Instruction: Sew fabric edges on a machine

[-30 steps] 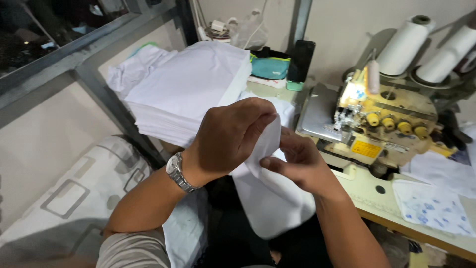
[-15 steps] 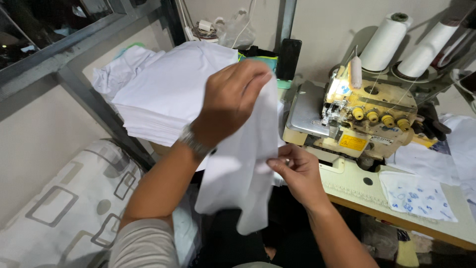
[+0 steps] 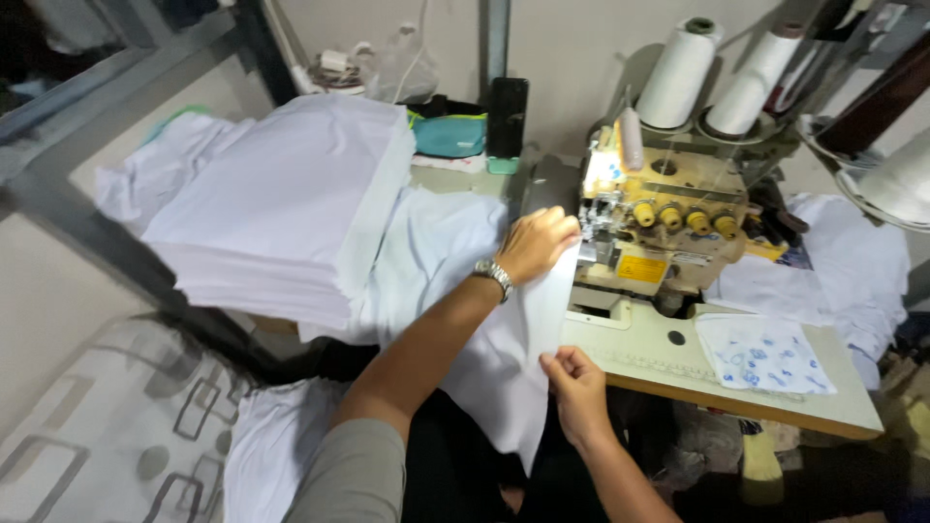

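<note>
Left hand flat on the white cloth, pressing its top edge right beside the sewing machine. Right hand pinching the cloth's lower edge at the counter front. Cloth hanging down off the counter. Big pile of white cloths near, to the left.

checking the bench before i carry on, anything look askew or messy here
Nothing is spilled or damaged. The tall stack of white fabric pieces leans, its upper layers overhanging toward the overlock machine. The left hand presses a white piece by the machine; the right hand pinches its edge.
</note>
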